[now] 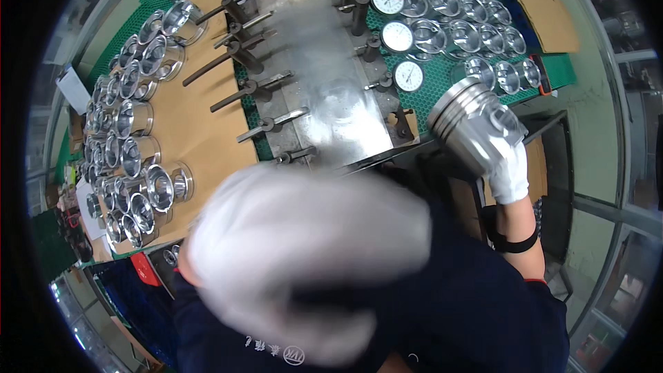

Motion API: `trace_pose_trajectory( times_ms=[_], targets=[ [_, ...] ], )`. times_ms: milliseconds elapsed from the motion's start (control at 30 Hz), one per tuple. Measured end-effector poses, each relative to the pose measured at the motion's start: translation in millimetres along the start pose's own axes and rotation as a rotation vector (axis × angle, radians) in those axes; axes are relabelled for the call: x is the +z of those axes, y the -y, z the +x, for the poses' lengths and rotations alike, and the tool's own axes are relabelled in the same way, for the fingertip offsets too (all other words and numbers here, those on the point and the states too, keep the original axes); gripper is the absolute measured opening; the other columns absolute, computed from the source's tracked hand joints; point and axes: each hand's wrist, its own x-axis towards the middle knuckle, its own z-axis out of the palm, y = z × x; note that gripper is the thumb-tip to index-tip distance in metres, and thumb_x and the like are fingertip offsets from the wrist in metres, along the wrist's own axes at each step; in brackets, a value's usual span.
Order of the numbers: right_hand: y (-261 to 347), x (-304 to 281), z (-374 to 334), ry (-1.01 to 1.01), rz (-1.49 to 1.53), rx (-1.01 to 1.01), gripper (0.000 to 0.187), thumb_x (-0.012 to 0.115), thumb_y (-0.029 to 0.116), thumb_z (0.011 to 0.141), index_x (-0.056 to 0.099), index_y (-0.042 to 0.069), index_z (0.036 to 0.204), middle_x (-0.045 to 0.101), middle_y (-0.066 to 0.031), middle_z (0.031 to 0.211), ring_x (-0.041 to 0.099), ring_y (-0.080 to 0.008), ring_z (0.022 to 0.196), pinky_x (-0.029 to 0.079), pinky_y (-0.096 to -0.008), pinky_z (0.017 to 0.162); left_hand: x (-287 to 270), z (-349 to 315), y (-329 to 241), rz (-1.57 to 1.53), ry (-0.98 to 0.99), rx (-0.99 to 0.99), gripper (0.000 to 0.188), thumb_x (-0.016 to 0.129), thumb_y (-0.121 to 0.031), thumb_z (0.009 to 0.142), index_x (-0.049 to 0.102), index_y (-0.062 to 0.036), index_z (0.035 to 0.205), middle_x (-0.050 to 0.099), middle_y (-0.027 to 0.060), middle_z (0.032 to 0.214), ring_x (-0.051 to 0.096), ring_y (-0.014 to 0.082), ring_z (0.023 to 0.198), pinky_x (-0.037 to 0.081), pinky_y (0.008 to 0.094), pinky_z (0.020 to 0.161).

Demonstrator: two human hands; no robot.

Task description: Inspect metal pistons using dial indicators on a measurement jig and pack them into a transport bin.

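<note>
My right hand (510, 174), in a white glove with a dark band at the wrist, holds a large shiny metal piston (464, 128) out to the right. The piston tilts, its grooved end up and to the left; my fingers are partly hidden at its lower end. My left hand (304, 235), also in a white glove, is very close to the view and heavily smeared by motion. It covers the lower middle of the picture, in front of my dark blue clothing. Its fingers cannot be made out, and nothing held in it shows.
A metal plate (331, 90) with upright posts and clamp arms stands in the middle. Several dial gauges (408, 76) line its right side. Pistons fill the cardboard-covered left side (197, 100), and more pistons (464, 36) stand on the green mat at the right.
</note>
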Motion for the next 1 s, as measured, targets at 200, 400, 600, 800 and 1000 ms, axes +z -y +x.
trace_pose_trajectory(
  times_ms=[200, 400, 600, 800, 1000],
  targets=[
    [-22, -12, 54, -0.022, -0.259, 0.142, 0.034, 0.055, 0.028, 0.095, 0.057, -0.001, 0.112, 0.066, -0.0153, 0.078, 0.062, -0.0246, 0.048, 0.050, -0.0318, 0.039, 11, -15, -20, 0.069, 0.061, 0.066, 0.037, 0.065, -0.007, 0.078, 0.060, 0.0011, 0.114, 0.067, 0.0154, 0.097, 0.069, 0.0222, 0.073, 0.056, 0.0293, 0.068],
    [-76, -6, 166, 0.194, -0.325, 0.325, 0.040, 0.049, 0.036, 0.098, 0.057, -0.003, 0.108, 0.066, -0.0204, 0.079, 0.067, -0.0299, 0.059, 0.057, -0.0406, 0.052, 44, -29, -59, 0.213, 0.127, 0.091, 0.029, 0.063, -0.010, 0.080, 0.065, 0.0003, 0.108, 0.068, 0.0141, 0.083, 0.068, 0.0221, 0.064, 0.055, 0.0292, 0.067],
    [-26, -8, 163, 0.209, -1.189, -0.740, 0.064, 0.059, 0.029, 0.090, 0.037, 0.004, 0.144, 0.056, -0.0237, 0.126, 0.063, -0.0402, 0.103, 0.052, -0.0451, 0.087, 119, -43, -36, 0.272, -0.433, -0.204, 0.021, 0.053, 0.004, 0.084, 0.061, 0.0046, 0.104, 0.068, 0.0183, 0.084, 0.070, 0.0258, 0.069, 0.056, 0.0305, 0.063],
    [-18, 24, 237, 0.537, -1.340, -0.549, 0.062, 0.060, 0.017, 0.085, 0.036, -0.001, 0.140, 0.047, -0.0282, 0.136, 0.054, -0.0424, 0.120, 0.047, -0.0450, 0.099, 181, -41, 7, 0.148, -0.719, -0.710, 0.024, 0.053, 0.006, 0.092, 0.057, 0.0065, 0.115, 0.067, 0.0187, 0.100, 0.068, 0.0236, 0.086, 0.057, 0.0345, 0.077],
    [-39, 26, 236, 0.529, -1.242, -0.572, 0.037, 0.044, 0.012, 0.094, 0.053, -0.002, 0.127, 0.055, -0.0275, 0.129, 0.057, -0.0387, 0.118, 0.049, -0.0429, 0.097, 197, -20, 12, 0.110, -0.518, -0.794, 0.024, 0.056, 0.005, 0.091, 0.059, 0.0058, 0.114, 0.069, 0.0139, 0.100, 0.068, 0.0179, 0.087, 0.056, 0.0305, 0.079]
  ],
)
